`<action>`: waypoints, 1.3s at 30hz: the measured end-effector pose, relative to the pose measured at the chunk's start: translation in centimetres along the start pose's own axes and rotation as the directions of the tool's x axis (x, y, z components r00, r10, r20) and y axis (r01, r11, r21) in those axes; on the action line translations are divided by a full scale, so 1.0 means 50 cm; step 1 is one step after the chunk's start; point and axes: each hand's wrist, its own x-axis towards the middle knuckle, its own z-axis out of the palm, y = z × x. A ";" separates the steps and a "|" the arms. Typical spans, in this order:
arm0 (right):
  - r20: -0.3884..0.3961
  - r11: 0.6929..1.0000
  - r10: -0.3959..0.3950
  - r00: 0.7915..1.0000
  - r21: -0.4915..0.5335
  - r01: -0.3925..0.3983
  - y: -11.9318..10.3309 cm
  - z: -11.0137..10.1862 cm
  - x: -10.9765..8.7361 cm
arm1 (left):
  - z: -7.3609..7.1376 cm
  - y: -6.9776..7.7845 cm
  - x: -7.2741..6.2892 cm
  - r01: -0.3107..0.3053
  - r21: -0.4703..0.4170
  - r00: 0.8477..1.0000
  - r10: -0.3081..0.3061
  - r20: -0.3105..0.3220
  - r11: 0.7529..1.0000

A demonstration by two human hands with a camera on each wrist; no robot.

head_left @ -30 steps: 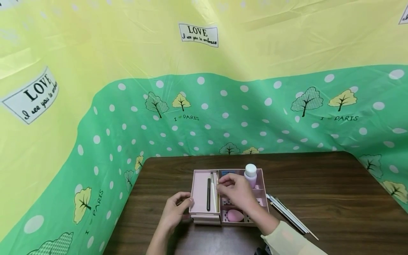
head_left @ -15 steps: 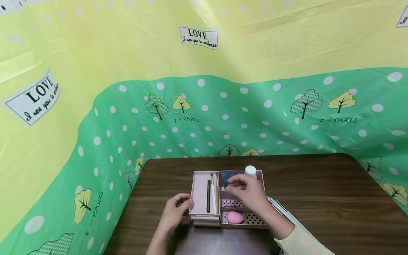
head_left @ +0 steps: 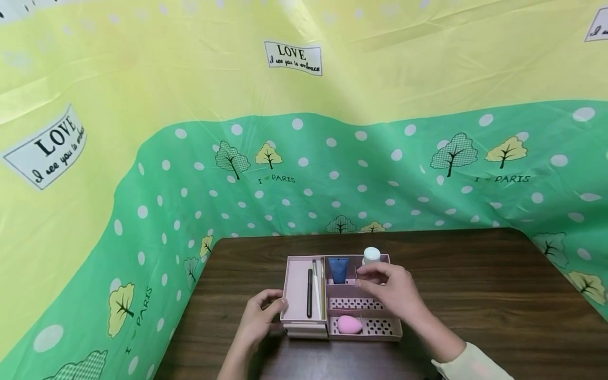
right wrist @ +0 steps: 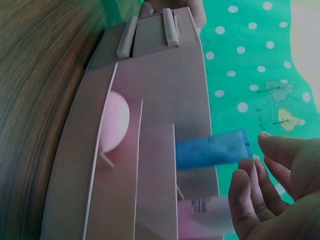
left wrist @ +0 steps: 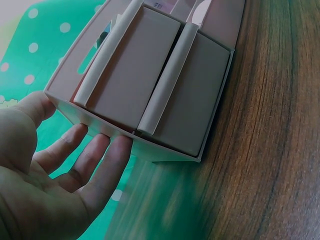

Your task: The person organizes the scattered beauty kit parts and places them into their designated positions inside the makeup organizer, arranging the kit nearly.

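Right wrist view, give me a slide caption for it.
Right hand, holding nothing, beside a blue tube standing in a pink organizer with a pink egg-shaped sponge.

Right arm: pale cream sleeve (head_left: 472,365), fabric looks smooth at this range. Cuff ends partway along the forearm; its edge is plain and sits a bit wider than the arm. Faint pinkish patch on the fabric, too blurred to say print or tint. Bare from cuff to right hand (head_left: 393,289), wrist included. Left forearm (head_left: 236,354): bare right down to the lower frame edge in the head view. Left hand (head_left: 258,316) bare too. Fingers (right wrist: 241,192) slim, rounded tips. Wrist views are dim, finer detail doesn't resolve.
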 end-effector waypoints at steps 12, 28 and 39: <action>-0.046 0.997 -0.026 0.999 -0.075 0.023 0.040 -0.048 -0.015 | -0.003 -0.011 0.001 0.004 0.001 1.000 -0.004 -0.004 1.000; -0.086 0.966 0.067 0.994 -0.245 -0.087 0.119 -0.102 -0.044 | -0.004 -0.007 0.001 0.000 -0.005 1.000 0.000 -0.002 1.000; -0.065 0.933 0.132 0.989 -0.330 -0.146 0.184 -0.124 -0.059 | -0.003 0.000 0.001 0.001 0.008 1.000 -0.001 0.003 1.000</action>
